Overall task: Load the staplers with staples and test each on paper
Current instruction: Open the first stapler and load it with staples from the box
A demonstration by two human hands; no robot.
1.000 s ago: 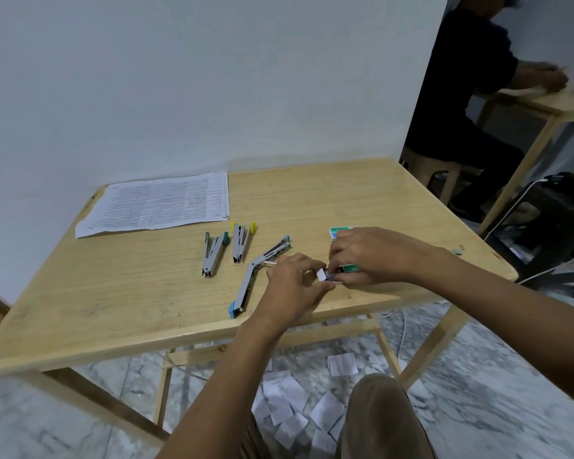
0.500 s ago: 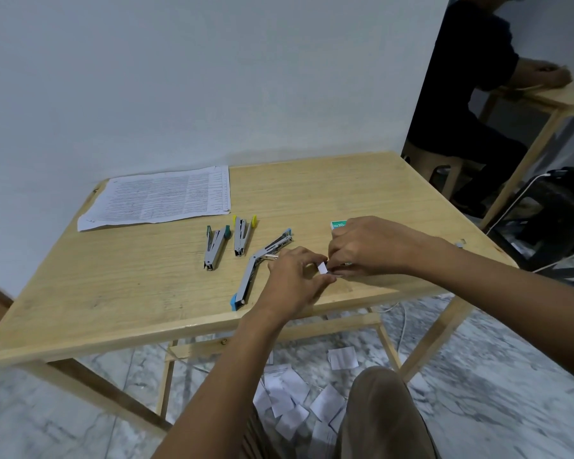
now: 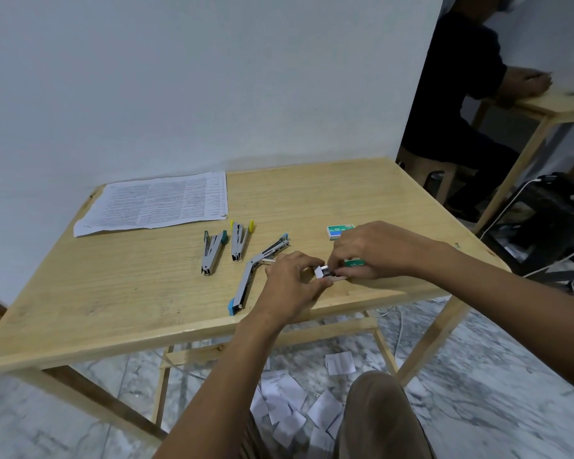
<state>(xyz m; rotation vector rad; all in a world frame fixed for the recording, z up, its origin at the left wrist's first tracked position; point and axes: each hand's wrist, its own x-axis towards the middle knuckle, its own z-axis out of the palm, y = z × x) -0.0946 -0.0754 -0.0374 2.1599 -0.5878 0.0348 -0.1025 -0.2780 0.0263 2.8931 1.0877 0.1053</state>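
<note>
Three small staplers lie on the wooden table (image 3: pixel 113 309): a teal one (image 3: pixel 212 251), a yellow one (image 3: pixel 240 239), and a blue one (image 3: pixel 257 271) swung wide open. My left hand (image 3: pixel 292 286) pinches the white inner tray (image 3: pixel 320 272) of a green staple box (image 3: pixel 354 262). My right hand (image 3: pixel 371 250) holds that box and pinches at the staples showing in the tray. A second green staple box (image 3: pixel 338 231) lies just behind my right hand. A printed paper sheet (image 3: pixel 159 202) lies at the table's back left.
A white wall stands behind the table. A person in dark clothes (image 3: pixel 458 104) sits at another wooden table (image 3: pixel 557 104) at the right. Cables and a black device (image 3: pixel 550 210) lie on the floor at the right. Several paper scraps (image 3: pixel 295 412) lie under the table by my knee.
The white tray has slid further out of the green box between my hands, and metal staples now show in it. The staplers and paper have not moved.
</note>
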